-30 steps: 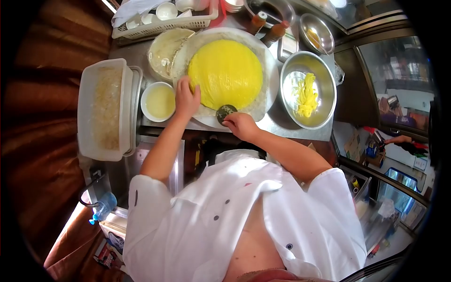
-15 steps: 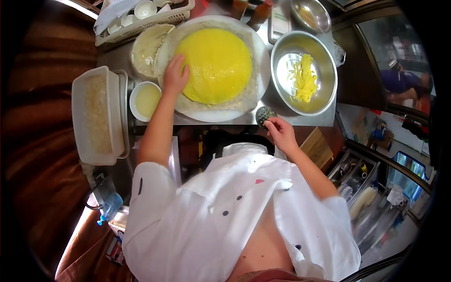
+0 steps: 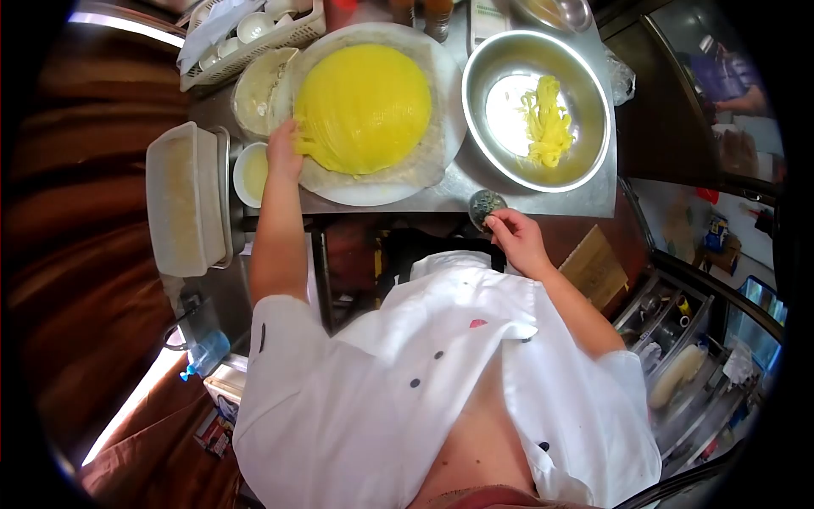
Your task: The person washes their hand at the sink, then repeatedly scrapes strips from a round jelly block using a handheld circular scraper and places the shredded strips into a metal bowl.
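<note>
A large, glossy yellow dome of what looks like jelly (image 3: 363,106) sits on a cloth (image 3: 443,144) over a round white board (image 3: 381,197). My left hand (image 3: 284,151) is closed at the dome's lower left edge, where a yellow flap stretches out to my fingers. At the counter's front edge, my right hand (image 3: 515,237) pinches a round perforated metal grater (image 3: 485,206), apart from the dome. To the right, yellow strips (image 3: 547,123) lie heaped in a steel bowl (image 3: 599,140).
Left of the board stand a small bowl of pale liquid (image 3: 252,174), a larger pale bowl (image 3: 254,93) and a long plastic tub (image 3: 178,199). Behind them is a basket of cups (image 3: 297,30). Bottles (image 3: 437,19) line the back. Another person (image 3: 729,81) shows at far right.
My left hand has gone from lying on the dome's side to closing at its lower left edge, pulling yellow jelly outward. The view has shifted slightly; my right hand still holds the grater.
</note>
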A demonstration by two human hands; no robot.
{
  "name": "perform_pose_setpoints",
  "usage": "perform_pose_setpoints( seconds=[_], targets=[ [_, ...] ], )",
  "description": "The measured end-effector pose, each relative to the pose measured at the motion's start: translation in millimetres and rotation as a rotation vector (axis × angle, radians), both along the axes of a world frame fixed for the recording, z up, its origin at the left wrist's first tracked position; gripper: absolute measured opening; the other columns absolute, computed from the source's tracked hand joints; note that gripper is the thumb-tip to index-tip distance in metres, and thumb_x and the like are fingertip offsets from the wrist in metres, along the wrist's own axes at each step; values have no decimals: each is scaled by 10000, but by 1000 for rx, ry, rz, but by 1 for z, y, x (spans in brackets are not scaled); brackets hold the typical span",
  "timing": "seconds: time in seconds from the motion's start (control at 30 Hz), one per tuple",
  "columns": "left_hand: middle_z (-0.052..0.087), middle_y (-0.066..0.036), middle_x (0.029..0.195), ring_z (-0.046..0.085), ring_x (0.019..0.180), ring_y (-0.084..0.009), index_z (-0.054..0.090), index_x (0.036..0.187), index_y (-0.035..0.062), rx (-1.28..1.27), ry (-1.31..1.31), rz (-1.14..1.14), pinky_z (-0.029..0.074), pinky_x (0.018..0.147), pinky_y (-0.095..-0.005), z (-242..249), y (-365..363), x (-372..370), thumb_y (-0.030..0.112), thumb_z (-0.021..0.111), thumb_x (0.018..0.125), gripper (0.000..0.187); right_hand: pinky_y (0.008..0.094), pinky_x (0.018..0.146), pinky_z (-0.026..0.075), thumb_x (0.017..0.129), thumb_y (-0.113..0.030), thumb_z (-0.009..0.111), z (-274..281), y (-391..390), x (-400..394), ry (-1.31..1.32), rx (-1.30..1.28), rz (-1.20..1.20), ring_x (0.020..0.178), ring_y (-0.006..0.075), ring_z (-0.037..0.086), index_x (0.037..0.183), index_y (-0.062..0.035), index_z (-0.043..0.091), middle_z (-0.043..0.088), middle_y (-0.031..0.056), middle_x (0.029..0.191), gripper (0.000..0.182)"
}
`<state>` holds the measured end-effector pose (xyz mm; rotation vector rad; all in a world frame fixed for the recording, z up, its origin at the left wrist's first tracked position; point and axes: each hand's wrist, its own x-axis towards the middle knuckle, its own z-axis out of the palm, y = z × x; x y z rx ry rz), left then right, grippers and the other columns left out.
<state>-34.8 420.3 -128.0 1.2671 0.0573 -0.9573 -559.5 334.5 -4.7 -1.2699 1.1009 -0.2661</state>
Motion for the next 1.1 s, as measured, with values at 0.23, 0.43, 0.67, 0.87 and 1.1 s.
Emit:
perform_pose_setpoints(
  seconds=[0.23, 0.43, 0.67, 0.87, 1.1],
  targets=[
    [685, -92, 1094, 641, 1037, -221, 652, 1196, 13, -107, -66, -225, 536, 906, -390, 105, -39, -92, 189, 658, 958, 295, 229, 630, 492, 994, -177, 707, -26, 3, -73, -22, -2, -133, 674, 74, 601, 1051, 0, 711, 673, 2, 800, 187],
    [694, -77, 1063, 666, 959, -161, 693, 1092, 49, -184, -568, -314, 548, 831, -332, 238, -167, -295, 90, 719, 893, 205, 220, 618, 480, 1009, -125, 679, -38, 9, -109, -77, -22, -207, 669, 67, 574, 1039, 3, 704, 682, 9, 872, 134],
    [691, -149, 1153, 630, 1137, -352, 709, 1133, 59, -361, -1309, -814, 506, 996, -449, 107, -188, -380, 122, 718, 845, 295, 216, 605, 469, 1006, -137, 690, -21, 17, -115, -41, -9, -306, 659, 64, 579, 1062, 8, 698, 677, 11, 845, 156],
    [648, -220, 1265, 611, 1180, -396, 640, 1237, 10, 346, -1380, -483, 492, 1028, -446, 75, -112, -174, 177, 674, 906, 372, 215, 596, 460, 1007, -139, 693, -42, 28, -121, -106, -4, -351, 652, 56, 567, 1057, 2, 700, 689, 8, 863, 149],
    [630, -231, 1329, 593, 1241, -403, 606, 1308, -11, 508, -1590, -403, 474, 1068, -457, 11, -32, -35, 165, 659, 923, 426, 211, 581, 448, 1001, -143, 697, -28, 27, -60, -83, 22, -215, 637, 52, 561, 1021, -7, 707, 684, 2, 835, 138]
  ],
)
